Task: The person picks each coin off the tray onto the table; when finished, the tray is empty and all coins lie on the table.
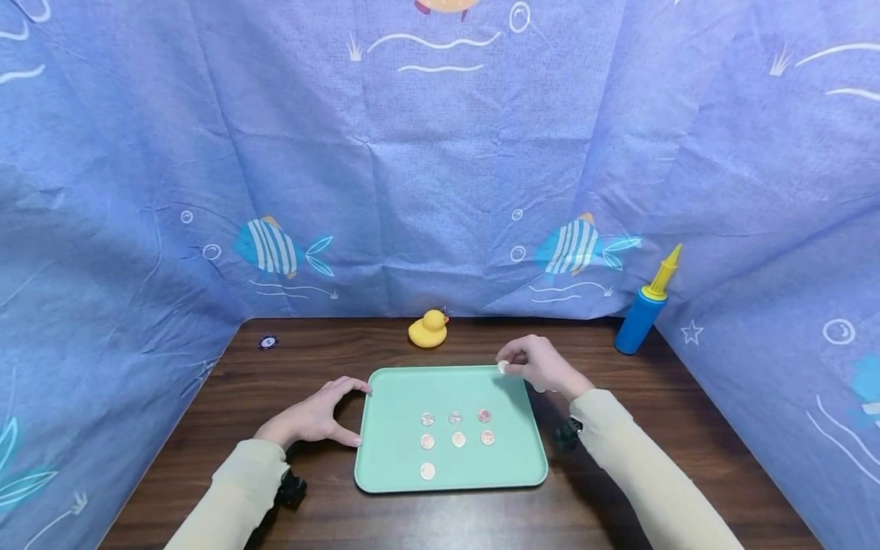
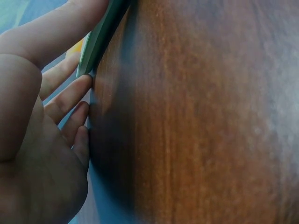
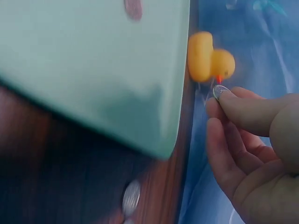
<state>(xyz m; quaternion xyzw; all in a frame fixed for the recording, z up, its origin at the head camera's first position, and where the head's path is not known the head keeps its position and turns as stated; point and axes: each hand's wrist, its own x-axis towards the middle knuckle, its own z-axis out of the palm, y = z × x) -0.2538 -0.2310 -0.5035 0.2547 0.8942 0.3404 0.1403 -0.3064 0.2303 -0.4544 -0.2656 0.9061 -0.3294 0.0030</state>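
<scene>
Nearest you is the dark-brown wood-grain bench, w/ a rectangular mint-green tray on it. Near the tray's front edge lies a small round pale metal coin; just beyond it, a middle coin row of 3, then a back coin row of 3 more, all flat & apart from one another. Your L hand is at the tray's L rim, touching it, thumb & fingers spread wide. On the bench R of the tray, at least 2 round silvery metal coins lie partly hidden by your R hand in the head view. That hand is by the tray's far R corner, fingers narrow, pinching a thin silvery disc-shaped coin btwn thumb & fingertip. Farther back: a blue cylindrical plastic pump w/ yellow nozzle, far R; a yellow toy duck, just behind the tray; a small round dark-blue-&-white chip, far L. Behind all hangs a blue fabric curtain w/ striped-fish prints.
</scene>
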